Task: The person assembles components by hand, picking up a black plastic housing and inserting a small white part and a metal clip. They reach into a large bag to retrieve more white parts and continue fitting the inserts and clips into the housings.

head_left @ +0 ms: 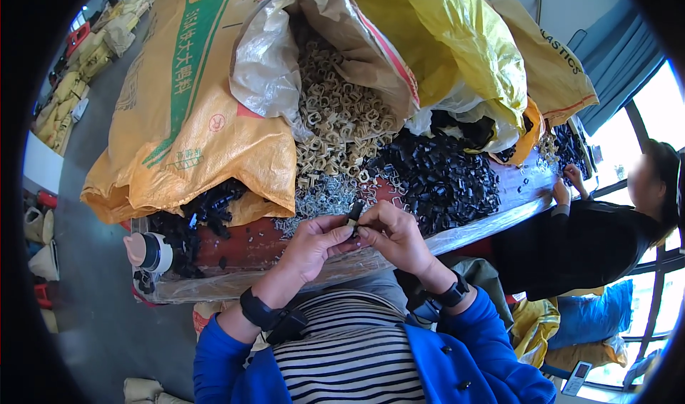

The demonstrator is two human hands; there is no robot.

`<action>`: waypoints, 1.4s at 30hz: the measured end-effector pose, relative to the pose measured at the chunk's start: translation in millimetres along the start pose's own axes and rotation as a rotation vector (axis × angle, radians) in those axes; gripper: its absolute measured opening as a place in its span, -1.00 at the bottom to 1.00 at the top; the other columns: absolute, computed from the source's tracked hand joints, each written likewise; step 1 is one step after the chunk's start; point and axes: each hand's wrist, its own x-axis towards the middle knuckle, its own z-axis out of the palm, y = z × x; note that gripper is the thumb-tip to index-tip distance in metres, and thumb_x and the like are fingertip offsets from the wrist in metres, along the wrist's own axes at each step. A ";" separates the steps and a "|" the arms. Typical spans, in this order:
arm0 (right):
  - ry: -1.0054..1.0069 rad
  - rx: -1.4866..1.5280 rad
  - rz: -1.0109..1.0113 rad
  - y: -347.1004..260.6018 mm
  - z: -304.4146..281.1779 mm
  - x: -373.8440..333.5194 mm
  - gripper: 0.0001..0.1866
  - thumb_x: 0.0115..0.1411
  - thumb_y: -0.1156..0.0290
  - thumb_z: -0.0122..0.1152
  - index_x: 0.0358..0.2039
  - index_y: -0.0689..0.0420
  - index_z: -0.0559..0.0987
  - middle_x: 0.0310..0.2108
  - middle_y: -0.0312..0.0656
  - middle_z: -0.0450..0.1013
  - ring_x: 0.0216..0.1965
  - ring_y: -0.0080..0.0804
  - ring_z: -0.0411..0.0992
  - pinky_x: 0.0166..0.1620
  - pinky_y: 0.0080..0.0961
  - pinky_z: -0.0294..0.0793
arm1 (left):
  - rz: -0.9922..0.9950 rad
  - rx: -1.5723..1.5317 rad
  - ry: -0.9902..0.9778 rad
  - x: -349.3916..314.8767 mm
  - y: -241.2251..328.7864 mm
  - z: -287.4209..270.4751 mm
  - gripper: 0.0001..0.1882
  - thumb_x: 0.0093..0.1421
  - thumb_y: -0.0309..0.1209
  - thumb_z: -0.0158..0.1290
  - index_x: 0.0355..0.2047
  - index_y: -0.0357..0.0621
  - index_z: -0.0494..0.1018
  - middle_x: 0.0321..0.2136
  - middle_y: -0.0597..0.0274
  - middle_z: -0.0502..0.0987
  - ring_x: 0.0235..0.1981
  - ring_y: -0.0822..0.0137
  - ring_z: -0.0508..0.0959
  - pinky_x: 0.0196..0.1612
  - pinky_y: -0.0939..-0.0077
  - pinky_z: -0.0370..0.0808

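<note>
Close together over the table's near edge, both my hands are closed on small parts. My left hand (318,247) pinches a small black plastic part (355,211) that stands up between the fingers, with a bit of beige at its base. Bent over the same spot, my right hand (397,238) has thumb and fingertips pressed against the lower end of this part. Just beyond my hands lies a pile of small silvery metal clips (321,198). Black plastic pieces (446,179) are heaped to the right, and beige plastic rings (342,122) spill from an open sack.
An orange woven sack (153,133) leans on the table's left, beside a white cup with a pink lid (148,252). Yellow sacks (457,33) stand at the back. A co-worker in black (578,247) works at the table's right end. Clear plastic film wraps the table edge (235,284).
</note>
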 end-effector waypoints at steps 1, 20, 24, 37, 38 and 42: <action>0.021 -0.225 -0.153 -1.3 0.1 1.1 -0.84 -0.11 0.56 0.15 -0.43 0.21 0.44 -0.50 -0.21 0.31 -0.49 -0.38 0.32 -0.43 -0.60 0.32 | -0.004 -0.011 -0.016 0.2 -1.6 -1.9 -0.78 0.01 -0.51 -0.01 -0.30 -0.34 0.36 -0.39 0.12 0.44 -0.39 0.32 0.48 -0.24 0.50 0.46; 0.279 -0.389 -0.343 24.9 6.4 -0.6 -0.72 -0.14 0.48 0.20 -0.34 0.20 0.47 -0.39 -0.18 0.25 -0.35 -0.38 0.26 -0.30 -0.57 0.28 | -0.197 -0.157 -0.094 20.4 -2.2 -15.4 -0.86 0.05 -0.50 -0.07 -0.34 -0.23 0.37 -0.41 0.20 0.45 -0.41 0.36 0.47 -0.27 0.54 0.45; 0.278 -0.386 -0.368 28.6 2.8 -2.9 -0.72 -0.13 0.49 0.19 -0.32 0.18 0.47 -0.36 -0.17 0.23 -0.33 -0.37 0.25 -0.30 -0.57 0.28 | -0.191 -0.152 -0.088 23.3 -1.6 -7.7 -0.86 0.06 -0.50 -0.08 -0.34 -0.22 0.36 -0.42 0.20 0.45 -0.41 0.35 0.48 -0.28 0.54 0.45; 0.691 -0.918 -0.305 73.9 -149.1 63.2 -0.88 -0.16 0.47 0.09 -0.51 0.13 0.44 -0.42 -0.15 0.34 -0.39 -0.18 0.31 -0.39 -0.34 0.31 | 0.053 0.078 -0.051 41.8 13.5 2.4 -0.84 0.04 -0.52 -0.06 -0.34 -0.28 0.35 -0.45 0.19 0.44 -0.47 0.39 0.46 -0.38 0.61 0.44; 0.758 -1.074 -0.220 77.6 -171.0 72.9 -0.89 -0.14 0.45 0.05 -0.52 0.11 0.44 -0.44 -0.15 0.34 -0.38 -0.17 0.32 -0.38 -0.34 0.32 | 0.063 0.091 -0.061 42.8 14.8 2.5 -0.84 0.04 -0.52 -0.06 -0.34 -0.28 0.35 -0.45 0.19 0.44 -0.47 0.39 0.46 -0.38 0.61 0.44; 0.726 -1.161 0.150 101.0 -217.0 110.7 -0.86 -0.11 0.40 -0.02 -0.48 0.07 0.45 -0.43 -0.13 0.35 -0.36 -0.16 0.34 -0.36 -0.31 0.34 | 0.080 0.120 -0.008 40.1 21.8 12.6 -0.81 0.03 -0.48 -0.05 -0.33 -0.31 0.34 -0.45 0.12 0.44 -0.47 0.36 0.45 -0.44 0.61 0.43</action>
